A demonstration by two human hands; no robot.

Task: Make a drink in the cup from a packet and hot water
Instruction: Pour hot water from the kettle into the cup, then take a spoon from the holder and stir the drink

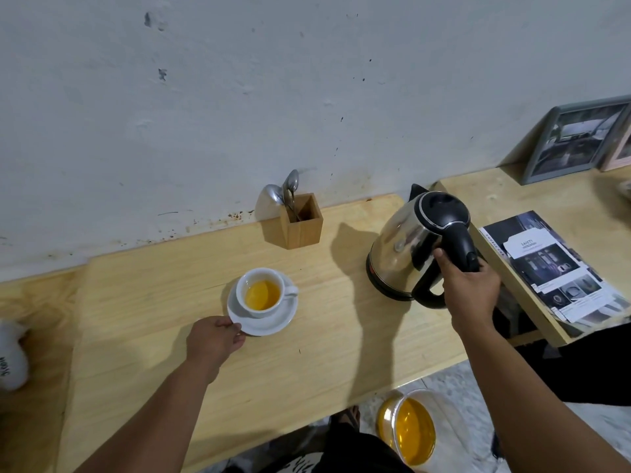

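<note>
where wood counter (307, 353) meets scuffed wall (239, 97), r hand (469, 291) gripping kettle (409, 247)

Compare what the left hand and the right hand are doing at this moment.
The left hand only touches the saucer at its near rim with its fingertips; the right hand is wrapped around the kettle handle. The left hand lies low on the table; the right hand sits higher, beside the kettle's body. Both are bare and reach forward from the near side.

Cut off at the right edge: picture frame (577, 139) and a blurred thing beyond. Cut at the left edge: white object (12, 356). Leaflet (553, 268) print too small to read.
</note>
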